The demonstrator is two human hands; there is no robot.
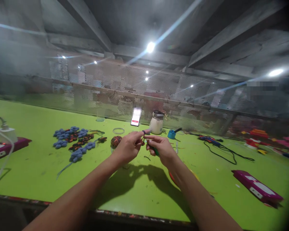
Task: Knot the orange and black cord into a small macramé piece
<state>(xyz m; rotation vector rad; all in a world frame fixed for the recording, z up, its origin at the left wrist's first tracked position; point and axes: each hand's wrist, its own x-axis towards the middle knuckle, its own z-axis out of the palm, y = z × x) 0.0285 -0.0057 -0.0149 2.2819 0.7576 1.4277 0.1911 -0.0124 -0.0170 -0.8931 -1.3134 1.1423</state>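
Observation:
My left hand (pixel 128 147) is pinched closed on a small piece of dark and orange yarn work (pixel 143 141), with the index finger stretched out and dark yarn looped round it. My right hand (pixel 163 148) grips a crochet hook by its green handle (pixel 156 151); its tip meets the yarn between both hands, too small to make out. Just behind my left hand lies a ball of dark, orange-flecked yarn (pixel 116 141). Farther left, blue crocheted flowers (pixel 76 155) and dark orange-mottled ones (pixel 81 145) lie in a cluster on the green table (pixel 125 199).
Behind my hands stand a phone (pixel 135 117), a lidded jar (pixel 156 123) and a blue pot (pixel 171 134). A ring (pixel 118 131) lies left of them. Purple power strips (pixel 257 188) sit at both sides; dark cords (pixel 221 147) lie right. A perforated metal screen (pixel 183 106) closes the back.

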